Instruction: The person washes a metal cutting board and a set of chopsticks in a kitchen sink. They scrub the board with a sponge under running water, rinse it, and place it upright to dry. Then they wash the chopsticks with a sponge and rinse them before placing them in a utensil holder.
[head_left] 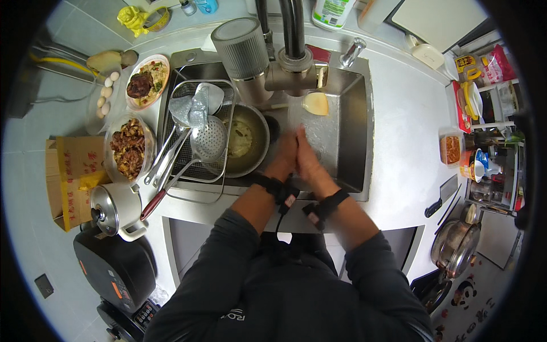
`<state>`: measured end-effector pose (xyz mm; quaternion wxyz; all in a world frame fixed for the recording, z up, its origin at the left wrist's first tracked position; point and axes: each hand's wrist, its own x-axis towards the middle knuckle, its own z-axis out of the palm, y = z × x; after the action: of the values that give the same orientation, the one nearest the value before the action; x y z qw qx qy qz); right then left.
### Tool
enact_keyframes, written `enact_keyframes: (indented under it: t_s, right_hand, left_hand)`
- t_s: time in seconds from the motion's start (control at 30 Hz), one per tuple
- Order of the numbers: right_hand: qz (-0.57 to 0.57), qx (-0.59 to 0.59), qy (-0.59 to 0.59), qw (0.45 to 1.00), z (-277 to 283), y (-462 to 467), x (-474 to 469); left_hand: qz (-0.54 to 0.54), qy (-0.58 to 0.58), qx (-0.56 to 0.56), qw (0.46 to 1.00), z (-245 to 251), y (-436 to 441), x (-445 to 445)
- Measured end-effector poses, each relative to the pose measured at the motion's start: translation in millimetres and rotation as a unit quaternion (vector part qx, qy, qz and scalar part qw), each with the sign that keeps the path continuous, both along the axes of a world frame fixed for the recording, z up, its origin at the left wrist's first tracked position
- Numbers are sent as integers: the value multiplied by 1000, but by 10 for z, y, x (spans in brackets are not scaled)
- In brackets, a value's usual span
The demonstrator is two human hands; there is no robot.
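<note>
My left hand and my right hand are pressed together over the stainless steel sink, palms facing. Both are blurred, and I cannot tell whether anything small lies between them. Beyond the fingertips, a pale yellow piece, perhaps a brush head or scraper, rests on the sink floor. Left of the hands sits a metal pan with murky liquid and pale scraps. A wire basket overlaps it, bearing a slotted skimmer, other metal utensils and a silvery mesh cloth.
The faucet rises at the sink's far side. Left stand a food container, a plate of food, eggs and a lidded white pot. A cleaver and metal pot are at right.
</note>
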<state>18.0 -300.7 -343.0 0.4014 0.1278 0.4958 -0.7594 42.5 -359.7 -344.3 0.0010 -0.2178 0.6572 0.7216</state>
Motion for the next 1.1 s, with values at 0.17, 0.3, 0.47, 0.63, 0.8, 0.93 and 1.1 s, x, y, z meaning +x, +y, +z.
enact_keyframes:
  t_s: [0.17, 0.3, 0.47, 0.63, 0.8, 0.93, 1.1]
  right_hand:
    - [-37, -26, -1, 999, 148, 4, -41]
    - [-3, -23, 10, 1000, 278, 20, -135]
    - [-7, -13, 64, 998, 424, -20, -51]
    - [-32, -39, 8, 999, 379, -2, -159]
    - [41, -87, 6, 995, 107, 86, -32]
    - [68, -60, 97, 991, -38, 192, 52]
    - [25, 121, 133, 983, -127, 190, -31]
  left_hand:
    - [74, 37, 198, 977, 123, -3, -34]
    - [69, 39, 231, 970, 243, -22, -69]
    - [64, 49, 152, 985, 200, -10, -83]
    - [76, 85, 293, 949, 166, -7, -81]
    - [110, -43, 337, 934, 72, -113, -115]
    - [182, -1, 478, 859, -92, -157, -145]
    - [209, -2, 476, 854, -203, -136, -139]
